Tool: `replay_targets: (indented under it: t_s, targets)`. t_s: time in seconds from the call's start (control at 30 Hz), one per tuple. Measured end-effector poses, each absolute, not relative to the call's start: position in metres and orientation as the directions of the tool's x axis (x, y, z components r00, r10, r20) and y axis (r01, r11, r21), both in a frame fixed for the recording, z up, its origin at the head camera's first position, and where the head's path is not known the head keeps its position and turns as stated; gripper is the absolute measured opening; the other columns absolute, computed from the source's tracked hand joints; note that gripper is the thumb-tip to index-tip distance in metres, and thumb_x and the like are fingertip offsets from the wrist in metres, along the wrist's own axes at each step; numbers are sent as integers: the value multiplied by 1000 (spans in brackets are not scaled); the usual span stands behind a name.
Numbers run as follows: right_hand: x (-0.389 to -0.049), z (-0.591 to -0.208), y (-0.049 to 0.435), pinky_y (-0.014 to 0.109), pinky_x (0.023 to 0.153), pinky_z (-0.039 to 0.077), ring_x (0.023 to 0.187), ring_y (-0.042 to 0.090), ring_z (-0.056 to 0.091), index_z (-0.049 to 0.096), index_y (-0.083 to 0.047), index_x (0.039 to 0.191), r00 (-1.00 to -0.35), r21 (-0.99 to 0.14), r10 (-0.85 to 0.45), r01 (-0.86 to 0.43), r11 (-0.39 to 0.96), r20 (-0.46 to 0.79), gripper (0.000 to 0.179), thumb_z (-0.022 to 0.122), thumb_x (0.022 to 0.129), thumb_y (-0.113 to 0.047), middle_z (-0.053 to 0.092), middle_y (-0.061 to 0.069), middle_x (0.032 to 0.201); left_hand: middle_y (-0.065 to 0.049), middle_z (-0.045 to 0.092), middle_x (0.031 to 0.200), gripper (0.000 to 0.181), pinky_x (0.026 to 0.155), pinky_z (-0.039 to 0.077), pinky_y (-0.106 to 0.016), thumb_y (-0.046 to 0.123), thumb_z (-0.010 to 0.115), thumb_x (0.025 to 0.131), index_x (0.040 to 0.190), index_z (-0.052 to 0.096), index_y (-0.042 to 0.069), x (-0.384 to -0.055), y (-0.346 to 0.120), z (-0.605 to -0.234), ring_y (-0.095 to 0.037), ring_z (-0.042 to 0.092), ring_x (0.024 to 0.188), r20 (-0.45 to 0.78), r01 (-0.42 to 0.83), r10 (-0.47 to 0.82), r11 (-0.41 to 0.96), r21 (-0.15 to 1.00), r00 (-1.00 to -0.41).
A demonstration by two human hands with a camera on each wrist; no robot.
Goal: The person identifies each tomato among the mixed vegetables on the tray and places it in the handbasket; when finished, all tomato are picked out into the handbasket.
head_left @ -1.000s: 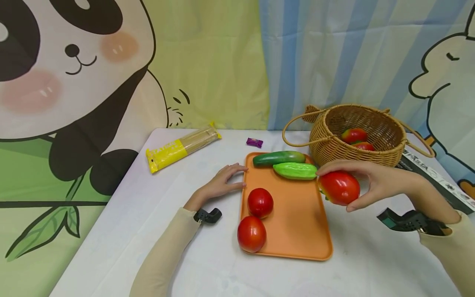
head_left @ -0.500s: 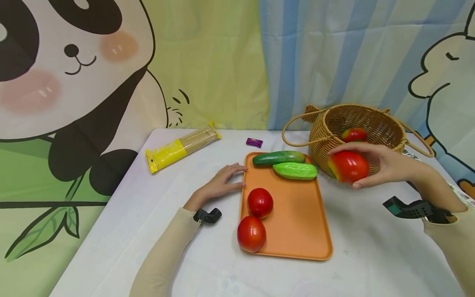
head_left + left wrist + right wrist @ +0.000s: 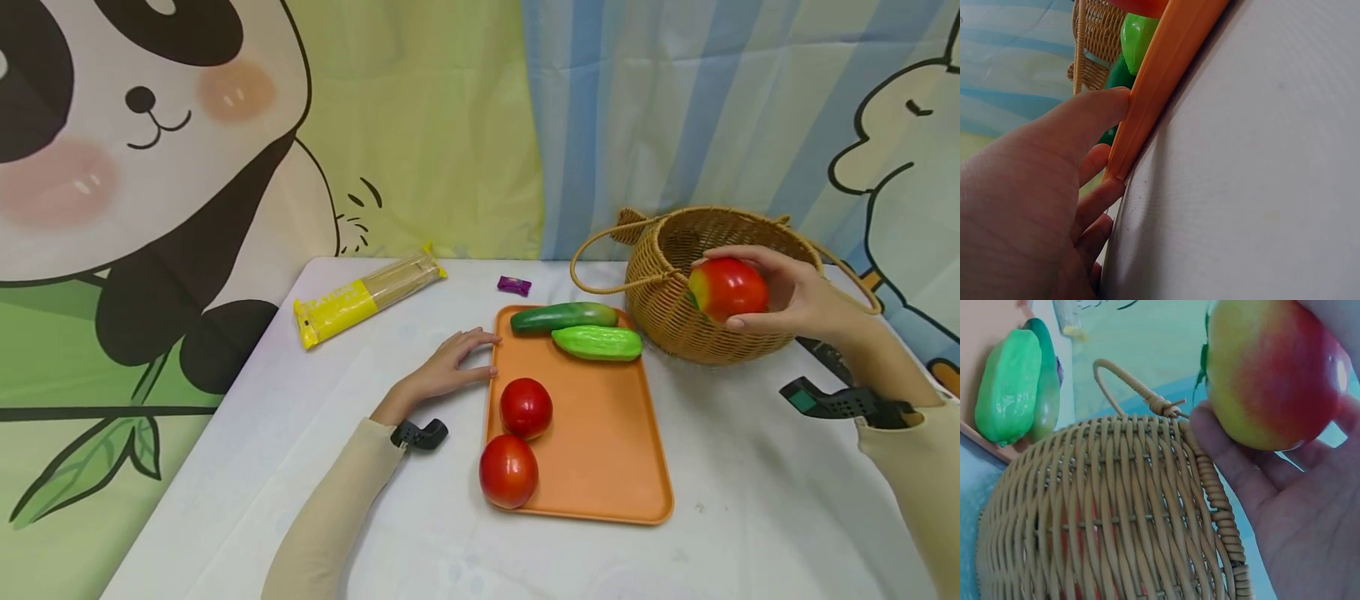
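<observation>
Two hands are in play, and we go first to the right hand (image 3: 802, 304), fingers and thumb wrapped firmly round a red-and-yellow tomato (image 3: 729, 289)! We see that tomato held up at the near side of the wicker basket's (image 3: 675, 321) rim, its yellow end and green leaf turned toward the worktop's left side. The basket itself stands by the far edge of the worktop (image 3: 750, 533), toward the right, and from the right wrist we catch red showing through its weave.

Over to the left hand (image 3: 446, 367): fingers spread and relaxed, gripping nothing, tips touching the left edge of the orange tray (image 3: 600, 450) toward its far corner. On that tray we have a dark green cucumber (image 3: 564, 317) along the far edge, a bright green cucumber (image 3: 597, 343) just beside it on the near side. Down the left edge sit two more: one plain red tomato (image 3: 526, 409), and touching it, a second red tomato (image 3: 508, 472) over the near left corner.

Out by the worktop's far left corner we spot a yellow noodle pack (image 3: 370, 297), slanting, and between pack and basket, a small purple sweet (image 3: 513, 286).
</observation>
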State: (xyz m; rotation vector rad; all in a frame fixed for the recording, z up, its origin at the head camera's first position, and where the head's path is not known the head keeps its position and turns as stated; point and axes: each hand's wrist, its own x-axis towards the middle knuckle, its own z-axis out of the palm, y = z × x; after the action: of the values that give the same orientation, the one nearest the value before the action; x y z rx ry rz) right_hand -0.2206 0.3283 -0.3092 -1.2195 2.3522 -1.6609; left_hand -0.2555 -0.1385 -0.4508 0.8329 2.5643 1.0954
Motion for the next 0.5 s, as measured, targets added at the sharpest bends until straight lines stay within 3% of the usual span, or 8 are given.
replay_targets:
  t_s: [0.1,0.2,0.37,0.5]
  targets:
    - [-226,-308,330,16,86,53,119,15,50,42,6,141,-700,-821,-567,-567,71,434,77,61,71,31,53,5,138,-3,38,154,56,122,2,-46,35,67,92,143,48,22,-256,-139,-451,-23,16,149,7,408,583,561,721,-813]
    - [-228,-307,330,15,84,53,117,14,51,43,3,142,-760,-830,-499,-542,133,416,74,60,74,29,53,2,136,-3,38,154,56,122,2,-46,35,67,92,143,47,23,-256,-139,-451,-23,16,149,10,409,581,562,719,-814]
    - [-231,-306,329,12,79,52,114,10,49,44,-12,146,-884,-805,-338,-444,393,323,73,65,82,17,49,-8,135,-3,38,154,56,122,3,-47,35,67,92,143,48,23,-256,-139,-451,-23,16,149,11,407,578,560,721,-816]
    - [-237,-304,330,8,74,50,110,9,46,41,-23,147,-942,-783,-241,-329,528,233,70,69,88,0,45,-5,136,-2,38,154,55,122,3,-48,36,67,92,143,48,24,-256,-138,-451,-23,16,149,2,398,577,561,726,-817]
